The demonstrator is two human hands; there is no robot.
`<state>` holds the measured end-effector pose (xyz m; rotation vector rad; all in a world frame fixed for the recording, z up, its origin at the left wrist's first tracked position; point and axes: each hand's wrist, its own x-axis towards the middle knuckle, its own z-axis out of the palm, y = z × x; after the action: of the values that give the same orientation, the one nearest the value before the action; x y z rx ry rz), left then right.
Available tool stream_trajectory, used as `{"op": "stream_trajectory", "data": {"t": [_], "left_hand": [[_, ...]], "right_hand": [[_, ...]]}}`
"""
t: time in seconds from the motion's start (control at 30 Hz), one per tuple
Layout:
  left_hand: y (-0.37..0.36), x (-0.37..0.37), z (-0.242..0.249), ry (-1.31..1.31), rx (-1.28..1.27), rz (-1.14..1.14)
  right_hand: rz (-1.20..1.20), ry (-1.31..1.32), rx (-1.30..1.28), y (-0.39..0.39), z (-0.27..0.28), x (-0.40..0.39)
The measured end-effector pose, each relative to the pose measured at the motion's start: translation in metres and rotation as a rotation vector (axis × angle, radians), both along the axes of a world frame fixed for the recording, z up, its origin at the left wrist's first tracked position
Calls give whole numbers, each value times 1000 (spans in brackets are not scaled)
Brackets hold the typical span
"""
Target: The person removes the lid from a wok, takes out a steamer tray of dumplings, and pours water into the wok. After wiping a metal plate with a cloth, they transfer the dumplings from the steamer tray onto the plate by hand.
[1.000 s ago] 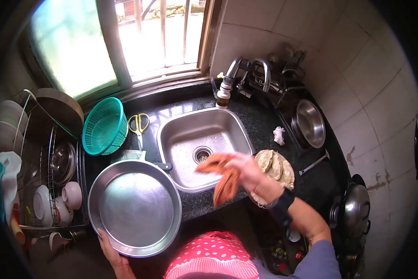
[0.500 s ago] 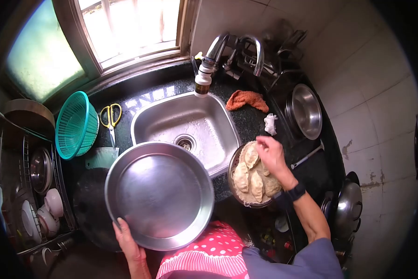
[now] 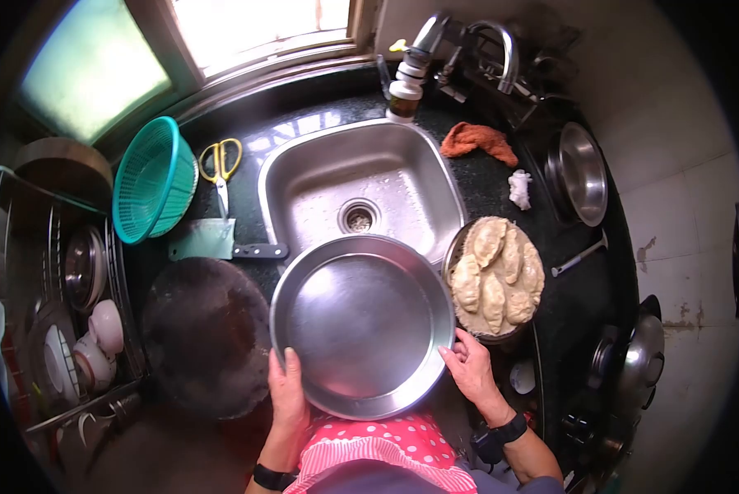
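Note:
A wide, round metal pan [image 3: 361,325], its inside bare, is held level in front of the sink's near edge. My left hand [image 3: 287,391] grips its rim at the lower left, thumb on top. At the right rim, my right hand [image 3: 471,375] holds on with its fingers closed over the edge. Just right of the pan sits a round container of folded dumplings [image 3: 491,300], packed side by side on a pale lining. The steel sink [image 3: 361,177] lies behind the pan, its drain showing.
Left are a green basket [image 3: 147,181], yellow-handled scissors [image 3: 220,169], a cleaver [image 3: 205,239], a dark round board [image 3: 206,337] and a dish rack [image 3: 57,362]. Right are an orange cloth [image 3: 478,142], a white crumpled item [image 3: 519,189], steel bowls [image 3: 583,174] and a lidded pot [image 3: 643,350].
My right hand has left the dumplings and taken hold of the pan's right rim. The view has shifted, and the pan now sits closer to the dumplings, uncovering the cleaver's handle.

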<state>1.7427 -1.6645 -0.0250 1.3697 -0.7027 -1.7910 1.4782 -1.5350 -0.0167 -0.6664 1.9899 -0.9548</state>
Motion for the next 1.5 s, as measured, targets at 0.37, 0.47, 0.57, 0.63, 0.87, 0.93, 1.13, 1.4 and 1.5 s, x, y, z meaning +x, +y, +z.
{"op": "stream_trajectory", "data": {"t": [0.37, 0.47, 0.57, 0.63, 0.87, 0.93, 1.13, 1.4, 1.5], "left_hand": [[12, 36, 23, -158, 10, -258], [13, 44, 35, -224, -34, -305], [15, 51, 34, -275, -24, -262], [16, 54, 33, -352, -111, -254], [6, 31, 61, -347, -321, -175], [8, 11, 73, -245, -299, -180], [35, -85, 74, 17, -124, -513], [72, -194, 26, 130, 14, -757], [78, -211, 15, 138, 27, -743]], "right_hand": [[-114, 120, -132, 4, -30, 20], [-113, 223, -122, 2, -37, 29], [-83, 311, -120, 4, -42, 31], [-38, 393, -29, 1, -11, 31], [-243, 404, -50, 50, 2, -7], [-231, 574, -38, 57, 13, -27], [37, 939, -92, 46, 23, -73], [273, 1080, -39, 6, 4, -107], [337, 1062, -53, -3, -4, -116]]}}
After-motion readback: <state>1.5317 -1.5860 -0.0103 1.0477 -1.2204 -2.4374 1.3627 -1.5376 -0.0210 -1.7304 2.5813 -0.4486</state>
